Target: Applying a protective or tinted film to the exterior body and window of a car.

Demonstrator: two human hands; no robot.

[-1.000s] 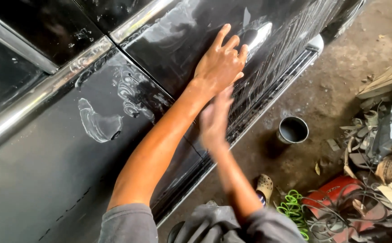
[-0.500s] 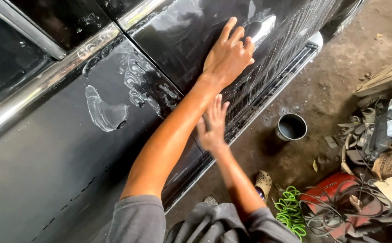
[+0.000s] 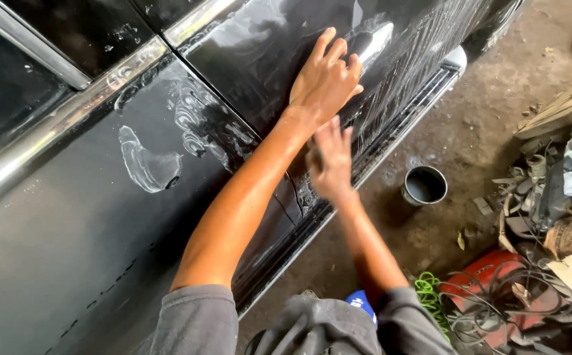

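While the left hand (image 3: 325,82) lies flat, fingers spread, on the black car door (image 3: 246,59), seemingly as a brace, the right hand (image 3: 331,161) just below is blurred against the panel; whether its grip holds anything I cannot tell. Rightward, past the sill (image 3: 391,131), floor lies open around a can (image 3: 424,185); junk (image 3: 549,217) crowds the far right.

A person leans toward the side of a black car door panel (image 3: 246,72) smeared with pale swirls of wet residue. The left hand (image 3: 325,79) lies flat on the panel, fingers spread, beside a shiny door handle (image 3: 373,41). The right hand (image 3: 331,161), blurred, presses against the panel just below the left wrist. On the dirt floor nearby stands a small dark can (image 3: 424,185), near a tangle of cables (image 3: 496,296) and a green coiled hose (image 3: 430,292).
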